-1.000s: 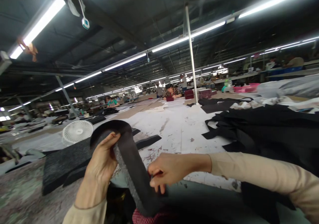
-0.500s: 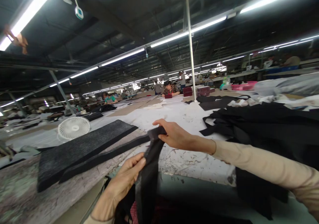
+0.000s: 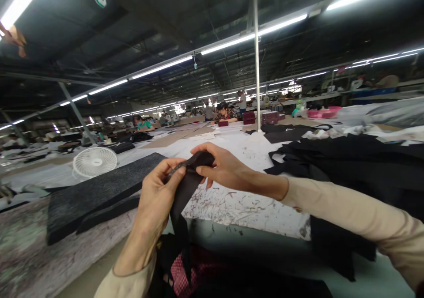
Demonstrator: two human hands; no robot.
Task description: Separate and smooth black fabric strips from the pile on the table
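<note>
In the head view a black fabric strip (image 3: 186,191) is held up above the table's near edge. My left hand (image 3: 162,181) pinches it between thumb and fingers at its upper left. Close by on the right, my right hand (image 3: 223,170) grips the strip's upper end, thumb beneath and fingers over it. The strip's lower part hangs down towards red checked cloth (image 3: 181,275). On the table to the left lies a dark grey padded panel (image 3: 102,192), with a narrower black strip (image 3: 109,216) along its near side, partly hidden by my left hand.
A white round fan (image 3: 95,161) stands behind the panel. Black fabric pieces (image 3: 351,174) are heaped on the right, some hanging over the edge. A white pole (image 3: 257,68) rises from the table. Farther back are a pink basin (image 3: 323,112) and a seated person (image 3: 225,114).
My left hand has moved up to the strip's top, beside my right hand. My right hand has shifted slightly up, and the strip now bends between both hands.
</note>
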